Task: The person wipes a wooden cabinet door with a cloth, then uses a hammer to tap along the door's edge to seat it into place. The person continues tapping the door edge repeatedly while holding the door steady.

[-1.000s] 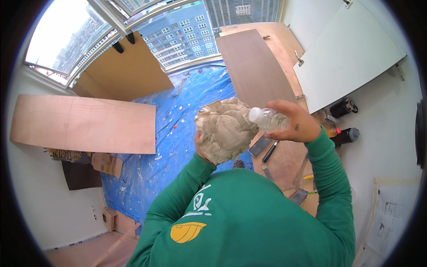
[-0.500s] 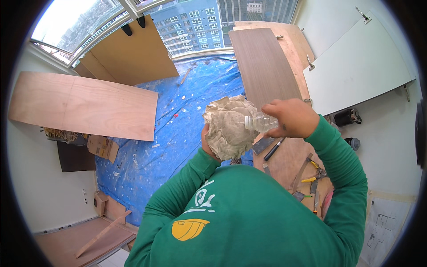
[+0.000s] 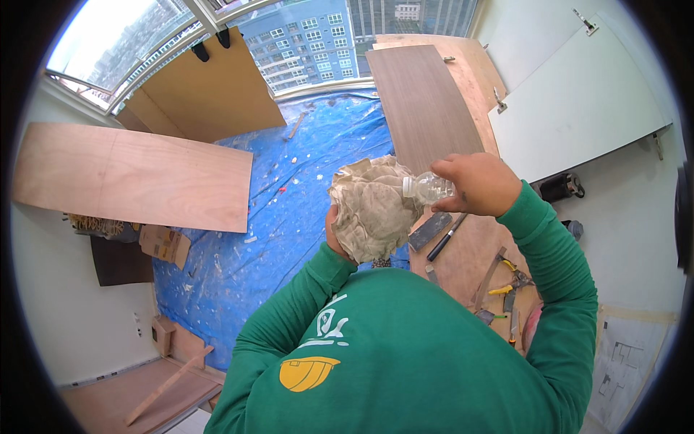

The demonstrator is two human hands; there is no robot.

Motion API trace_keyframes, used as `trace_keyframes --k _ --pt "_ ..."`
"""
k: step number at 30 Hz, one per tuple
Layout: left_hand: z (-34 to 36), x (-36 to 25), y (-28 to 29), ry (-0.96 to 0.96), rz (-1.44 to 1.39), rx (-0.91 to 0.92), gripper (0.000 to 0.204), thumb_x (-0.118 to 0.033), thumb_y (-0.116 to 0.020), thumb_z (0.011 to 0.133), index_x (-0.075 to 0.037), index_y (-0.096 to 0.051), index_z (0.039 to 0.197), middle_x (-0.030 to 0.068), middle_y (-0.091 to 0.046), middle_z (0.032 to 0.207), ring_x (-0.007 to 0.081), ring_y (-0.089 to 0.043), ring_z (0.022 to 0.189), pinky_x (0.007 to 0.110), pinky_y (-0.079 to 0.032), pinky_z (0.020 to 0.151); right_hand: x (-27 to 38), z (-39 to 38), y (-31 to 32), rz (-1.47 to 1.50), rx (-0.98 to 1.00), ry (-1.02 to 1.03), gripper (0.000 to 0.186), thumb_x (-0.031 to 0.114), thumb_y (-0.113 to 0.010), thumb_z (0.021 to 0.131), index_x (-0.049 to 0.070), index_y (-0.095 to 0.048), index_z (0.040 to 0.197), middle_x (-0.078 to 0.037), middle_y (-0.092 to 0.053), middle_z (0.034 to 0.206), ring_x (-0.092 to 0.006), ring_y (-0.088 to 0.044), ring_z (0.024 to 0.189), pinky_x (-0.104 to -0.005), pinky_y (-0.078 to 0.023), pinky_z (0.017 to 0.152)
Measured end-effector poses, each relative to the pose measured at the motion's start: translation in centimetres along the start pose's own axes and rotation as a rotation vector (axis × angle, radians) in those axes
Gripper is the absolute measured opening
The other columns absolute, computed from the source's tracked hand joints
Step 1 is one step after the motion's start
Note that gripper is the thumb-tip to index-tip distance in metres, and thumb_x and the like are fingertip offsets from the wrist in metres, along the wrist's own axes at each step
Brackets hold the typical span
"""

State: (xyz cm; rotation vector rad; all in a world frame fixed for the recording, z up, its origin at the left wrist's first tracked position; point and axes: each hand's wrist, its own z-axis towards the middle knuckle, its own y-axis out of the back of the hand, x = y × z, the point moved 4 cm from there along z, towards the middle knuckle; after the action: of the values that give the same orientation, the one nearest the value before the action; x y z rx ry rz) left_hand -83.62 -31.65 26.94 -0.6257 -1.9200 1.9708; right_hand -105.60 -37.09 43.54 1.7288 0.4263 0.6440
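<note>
A crumpled beige cloth (image 3: 372,213) lies spread over my left hand (image 3: 333,228), which holds it up from below in front of my chest. Most of that hand's fingers are hidden under the cloth. My right hand (image 3: 486,184) grips a clear plastic bottle (image 3: 434,189), tipped nearly level. The bottle's white neck end points left, at the cloth's right edge. Whether any liquid is coming out is too small to see.
Blue sheeting (image 3: 289,195) covers the floor. At right, a wooden board (image 3: 463,267) bears a dark-handled tool (image 3: 447,237), yellow-handled pliers (image 3: 515,278) and other tools. A plywood panel (image 3: 137,173) is at left, a brown panel (image 3: 426,108) ahead, a white door panel (image 3: 585,101) at right.
My right hand and the bottle have shifted slightly away from me and to the right. The cloth stays in my left hand, its folds slightly altered.
</note>
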Motion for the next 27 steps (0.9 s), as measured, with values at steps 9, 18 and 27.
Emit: trace_keyframes --k 9,18,27 --pt "0.2 0.3 -0.6 0.028 -0.017 0.055 0.071 -0.055 -0.031 0.104 -0.006 -0.035 0.156 0.0208 -0.043 0.156 0.0405 -0.046 0.141 0.058 -0.038 0.117 0.9 -0.6 0.0 0.059 0.046 0.005 0.049 0.041 -0.083 0.078 0.007 -0.064 0.107 -0.013 -0.068 0.092 -0.0365 -0.068 0.089 -0.0465 -0.054 0.076" --pt "0.1 0.4 0.0 0.029 -0.043 0.026 0.071 -0.055 -0.030 0.104 -0.005 -0.036 0.155 0.0216 -0.043 0.155 0.0409 -0.047 0.139 0.059 -0.040 0.116 0.0 -0.7 -0.1 0.020 0.041 -0.034 0.049 0.042 -0.083 0.079 0.006 -0.064 0.106 -0.013 -0.068 0.090 -0.0358 -0.069 0.088 -0.0464 -0.054 0.076" --pt "-0.2 0.6 -0.1 0.027 -0.033 0.023 0.072 -0.056 -0.029 0.103 -0.006 -0.036 0.155 0.0210 -0.042 0.156 0.0410 -0.046 0.141 0.058 -0.038 0.117 0.8 -0.8 0.1 0.059 0.076 -0.022 0.051 0.043 -0.084 0.078 0.007 -0.065 0.108 -0.013 -0.068 0.089 -0.0358 -0.069 0.088 -0.0463 -0.054 0.075"
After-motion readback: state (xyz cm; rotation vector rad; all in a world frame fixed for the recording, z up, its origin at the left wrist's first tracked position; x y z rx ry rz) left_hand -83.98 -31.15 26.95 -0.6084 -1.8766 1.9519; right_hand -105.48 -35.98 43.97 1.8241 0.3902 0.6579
